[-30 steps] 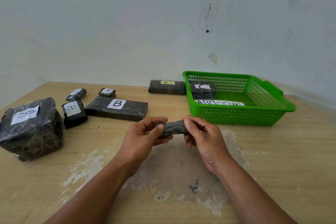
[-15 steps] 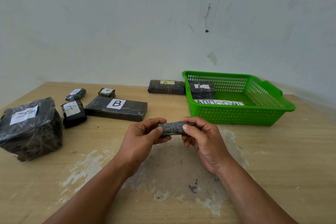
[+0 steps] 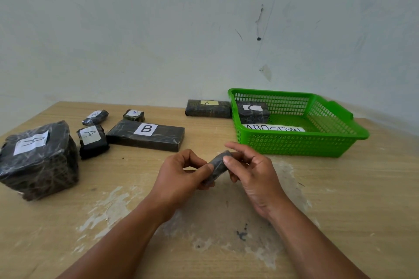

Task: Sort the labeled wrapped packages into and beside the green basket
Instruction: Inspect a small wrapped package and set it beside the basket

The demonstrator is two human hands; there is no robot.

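My left hand (image 3: 179, 176) and my right hand (image 3: 254, 174) both pinch a small dark wrapped package (image 3: 218, 165) above the table's middle; it is tilted and its label is hidden. The green basket (image 3: 335, 140) stands at the right and holds a package marked C (image 3: 252, 112) and a paper strip with letters (image 3: 274, 128). A long package marked A (image 3: 208, 108) lies just left of the basket. On the left lie a flat B package (image 3: 146, 135), a big package (image 3: 37, 158), a small A package (image 3: 91, 140) and two tiny ones (image 3: 95, 117) (image 3: 134, 115).
The wooden table (image 3: 351, 199) has worn, pale patches under my hands. A grey-white wall (image 3: 181, 29) runs right behind the packages and basket. Bare tabletop lies to the right of my hands, in front of the basket.
The small package has turned from lying level between my hands to a tilt, its right end raised. My right fingers have loosened and spread along it.
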